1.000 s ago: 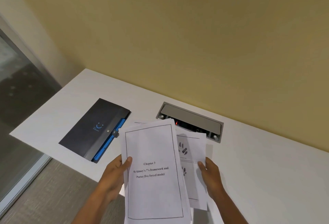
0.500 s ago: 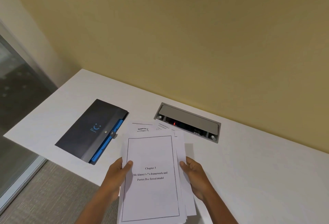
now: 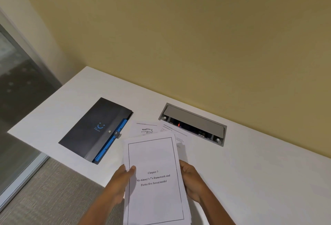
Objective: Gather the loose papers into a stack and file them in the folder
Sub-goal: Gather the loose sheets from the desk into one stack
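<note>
Papers (image 3: 155, 180) sit low in the frame's centre, pinched between my hands: left hand (image 3: 119, 183) grips the left edge, thumb on the top sheet; right hand (image 3: 192, 180) clasps the right edge. Two loose sheets (image 3: 143, 129) lie flat just above them on the table (image 3: 259, 180). My folder (image 3: 96, 130) lies closed at centre left.
</note>
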### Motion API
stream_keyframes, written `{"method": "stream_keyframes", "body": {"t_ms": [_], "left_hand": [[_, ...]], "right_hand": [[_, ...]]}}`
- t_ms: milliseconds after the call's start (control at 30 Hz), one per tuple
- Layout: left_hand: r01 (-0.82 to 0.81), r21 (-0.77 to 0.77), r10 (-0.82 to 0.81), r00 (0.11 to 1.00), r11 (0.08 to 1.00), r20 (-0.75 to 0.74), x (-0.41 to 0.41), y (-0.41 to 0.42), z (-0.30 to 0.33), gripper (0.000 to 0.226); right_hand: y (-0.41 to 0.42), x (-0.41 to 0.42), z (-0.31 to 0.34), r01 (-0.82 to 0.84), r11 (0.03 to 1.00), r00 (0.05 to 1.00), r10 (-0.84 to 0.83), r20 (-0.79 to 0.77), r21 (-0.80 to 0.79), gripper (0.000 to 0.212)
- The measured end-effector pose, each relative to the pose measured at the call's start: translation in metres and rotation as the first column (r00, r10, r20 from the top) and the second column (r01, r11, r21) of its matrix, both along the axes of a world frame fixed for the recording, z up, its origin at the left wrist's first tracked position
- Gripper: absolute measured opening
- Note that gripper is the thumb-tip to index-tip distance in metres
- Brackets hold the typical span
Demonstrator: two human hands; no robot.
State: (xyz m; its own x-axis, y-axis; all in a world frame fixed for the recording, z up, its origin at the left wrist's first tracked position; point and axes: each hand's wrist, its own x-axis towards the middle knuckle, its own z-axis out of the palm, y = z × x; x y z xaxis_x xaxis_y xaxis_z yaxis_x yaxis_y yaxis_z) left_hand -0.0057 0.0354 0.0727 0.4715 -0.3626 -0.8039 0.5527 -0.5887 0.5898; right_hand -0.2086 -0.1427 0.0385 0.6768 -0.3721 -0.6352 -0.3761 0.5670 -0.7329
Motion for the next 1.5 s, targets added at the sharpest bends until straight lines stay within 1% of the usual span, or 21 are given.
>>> {"method": "stream_keyframes", "body": {"t_ms": [67,133,200,233,300,333,367,400,467,567,667,733,833,967,1033,1133,1200,1267,1300,1367,1500], "left_hand": [[-0.001,-0.015,0.001,1.0,1.0,-0.01,0.001,0.003,0.0,0.045],[0.014,-0.017,-0.014,1.0,1.0,0.027,0.002,0.008,0.0,0.028],[0.028,-0.007,-0.027,0.995,1.0,0.092,0.004,0.013,-0.006,0.025],[0.031,0.002,-0.031,0.991,1.0,0.131,0.004,0.016,-0.008,0.026],[0.008,0.002,-0.008,0.983,1.0,0.185,0.004,0.022,-0.013,0.025],[-0.012,0.005,0.011,0.979,1.0,0.204,0.004,0.025,-0.015,0.024],[-0.037,0.012,0.033,0.975,0.999,0.221,0.005,0.027,-0.019,0.024],[-0.062,0.023,0.055,0.972,0.998,0.23,0.005,0.03,-0.021,0.023],[-0.118,0.034,0.107,0.967,0.992,0.232,0.006,0.036,-0.026,0.02],[-0.156,0.044,0.143,0.966,0.987,0.214,0.009,0.047,-0.034,0.021],[-0.165,0.078,0.145,0.966,0.983,0.214,0.015,0.058,-0.042,0.032],[-0.204,0.066,0.186,0.958,0.977,0.22,0.017,0.062,-0.045,0.033],[-0.248,0.051,0.235,0.954,0.967,0.187,0.019,0.065,-0.047,0.032],[-0.271,0.034,0.261,0.949,0.962,0.176,0.022,0.065,-0.05,0.033],[-0.277,0.029,0.268,0.947,0.96,0.176,0.023,0.063,-0.05,0.034],[-0.277,0.018,0.269,0.945,0.961,0.186,0.027,0.062,-0.049,0.033],[-0.276,-0.004,0.272,0.946,0.961,0.178,0.029,0.061,-0.047,0.033],[-0.276,-0.033,0.277,0.946,0.961,0.166,0.03,0.061,-0.045,0.031],[-0.276,-0.043,0.28,0.946,0.96,0.165,0.031,0.06,-0.043,0.029],[-0.281,-0.057,0.286,0.943,0.958,0.167,0.034,0.058,-0.04,0.027],[-0.286,-0.097,0.298,0.944,0.953,0.141,0.038,0.055,-0.03,0.021]], "right_hand": [[0.0,0.005,-0.004,-0.047,0.999,0.999,0.047,0.004,0.028,0.034],[-0.001,0.008,-0.009,-0.062,0.996,0.998,0.061,0.002,0.066,0.037],[-0.007,0.013,-0.011,-0.08,0.994,0.996,0.084,-0.04,0.076,0.038],[-0.012,0.016,-0.01,-0.081,0.996,0.993,0.084,-0.083,0.042,0.041],[-0.025,0.028,-0.005,-0.077,0.99,0.979,0.052,-0.196,-0.122,0.045],[-0.033,0.034,-0.003,-0.084,0.963,0.965,0.015,-0.263,-0.254,0.039],[-0.041,0.039,-0.004,-0.125,0.907,0.939,-0.023,-0.342,-0.403,0.032],[-0.052,0.043,-0.007,-0.203,0.823,0.907,-0.046,-0.419,-0.53,0.033],[-0.07,0.051,-0.01,-0.371,0.683,0.845,-0.032,-0.534,-0.629,0.061],[-0.09,0.058,-0.013,-0.566,0.571,0.728,0.008,-0.686,-0.594,0.103],[-0.101,0.061,-0.022,-0.72,0.457,0.602,0.036,-0.798,-0.522,0.126],[-0.103,0.062,-0.029,-0.763,0.424,0.563,0.064,-0.824,-0.488,0.131],[-0.099,0.061,-0.037,-0.811,0.361,0.515,0.064,-0.855,-0.461,0.13],[-0.088,0.063,-0.04,-0.803,0.316,0.534,0.008,-0.845,-0.505,0.12],[-0.08,0.065,-0.041,-0.756,0.346,0.585,-0.02,-0.811,-0.555,0.114],[-0.069,0.068,-0.042,-0.617,0.459,0.677,-0.104,-0.729,-0.639,0.097],[-0.061,0.068,-0.043,-0.445,0.606,0.747,-0.155,-0.647,-0.659,0.081],[-0.056,0.066,-0.046,-0.189,0.743,0.831,-0.227,-0.508,-0.641,0.06],[-0.054,0.065,-0.047,-0.093,0.773,0.851,-0.265,-0.454,-0.627,0.047],[-0.054,0.059,-0.047,-0.004,0.796,0.866,-0.301,-0.4,-0.606,0.025],[-0.056,0.039,-0.046,0.105,0.807,0.899,-0.326,-0.291,-0.582,0.015]]}}
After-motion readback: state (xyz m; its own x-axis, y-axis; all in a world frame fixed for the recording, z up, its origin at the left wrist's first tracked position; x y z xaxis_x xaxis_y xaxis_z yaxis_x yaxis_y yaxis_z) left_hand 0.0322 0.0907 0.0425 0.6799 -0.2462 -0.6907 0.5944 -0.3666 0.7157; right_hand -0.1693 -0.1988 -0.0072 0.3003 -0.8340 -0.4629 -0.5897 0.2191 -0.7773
